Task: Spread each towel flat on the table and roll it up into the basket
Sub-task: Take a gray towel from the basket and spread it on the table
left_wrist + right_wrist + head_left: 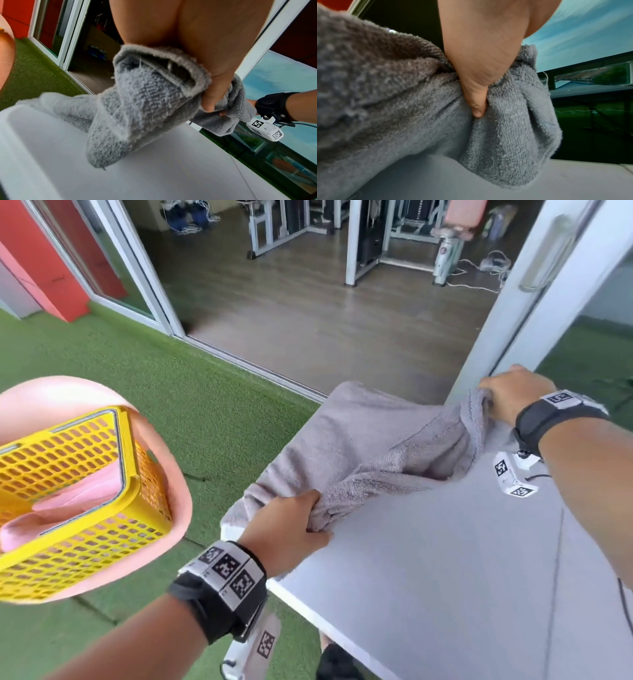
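Observation:
A grey towel point(370, 440) lies bunched over the far left corner of the white table point(445, 559), part of it hanging past the far edge. My left hand point(291, 525) grips one end of it near the table's left edge; in the left wrist view the grey towel point(137, 108) droops from my left hand point(211, 97) to the table point(154, 169). My right hand point(510, 395) grips the other end at the far right; the right wrist view shows my thumb point(477, 105) pressed into the towel point(419, 115). A yellow basket point(75, 491) at left holds a pink towel point(68, 501).
The basket rests on a round pink seat point(171, 474) left of the table, over green artificial turf point(205, 412). A white sliding door frame point(534, 302) stands just behind the table's far right corner. Beyond lies a wooden floor with metal racks.

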`<state>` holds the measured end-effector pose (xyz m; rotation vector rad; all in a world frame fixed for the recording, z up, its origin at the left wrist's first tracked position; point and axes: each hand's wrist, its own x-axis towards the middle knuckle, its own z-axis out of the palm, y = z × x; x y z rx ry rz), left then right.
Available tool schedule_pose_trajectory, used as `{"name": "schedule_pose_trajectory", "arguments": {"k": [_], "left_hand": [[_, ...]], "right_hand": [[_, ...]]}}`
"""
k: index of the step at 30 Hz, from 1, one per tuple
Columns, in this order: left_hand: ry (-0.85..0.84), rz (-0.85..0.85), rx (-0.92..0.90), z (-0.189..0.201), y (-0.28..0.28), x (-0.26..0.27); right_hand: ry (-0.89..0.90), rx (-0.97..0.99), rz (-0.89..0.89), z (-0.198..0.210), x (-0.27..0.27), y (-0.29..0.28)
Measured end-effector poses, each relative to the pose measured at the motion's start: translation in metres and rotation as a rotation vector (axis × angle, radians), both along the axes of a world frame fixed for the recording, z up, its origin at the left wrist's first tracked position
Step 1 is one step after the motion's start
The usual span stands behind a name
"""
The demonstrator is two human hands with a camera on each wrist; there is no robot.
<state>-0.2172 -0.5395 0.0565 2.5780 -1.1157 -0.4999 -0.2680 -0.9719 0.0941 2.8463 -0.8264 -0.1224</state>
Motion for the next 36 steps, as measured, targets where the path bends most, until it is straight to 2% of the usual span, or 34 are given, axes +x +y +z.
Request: {"name": "schedule_pose_trajectory", "arguments": {"k": [5,9,13,17,21,26,28,31,36], "left_hand": [[0.127,-0.108,-0.087,0.000,0.014,-0.065],[0.101,-0.170,-0.068,0.001,0.009,-0.105],[0.116,-0.169,-0.106,0.002,-0.003,-0.140],[0.114,-0.128,-0.140,-0.005,-0.024,-0.186],[0.078,-0.027,-0.216,-0.013,-0.054,-0.235],[0.155,0.079,-0.277,-0.005,-0.097,-0.303],[0.109,0.091,-0.271,-0.003,-0.114,-0.325],[-0.015,0.090,-0.251,-0.001,-0.129,-0.353],[-0.045,0.148,-0.176,0.005,-0.140,-0.381]], "right_hand": [[0.031,0.009,0.067,0.014,-0.064,0.007],[0.152,-0.010,0.094,0.011,-0.104,0.001],[0.100,0.038,0.099,0.004,-0.138,-0.015],[0.067,0.110,0.058,0.002,-0.171,-0.043],[0.020,0.132,0.139,-0.004,-0.211,-0.086],[0.097,0.067,0.196,-0.005,-0.261,-0.147],[0.106,0.096,0.166,-0.002,-0.284,-0.170],[0.015,0.141,0.128,-0.001,-0.313,-0.192],[-0.038,0.102,0.153,-0.009,-0.347,-0.208]]}}
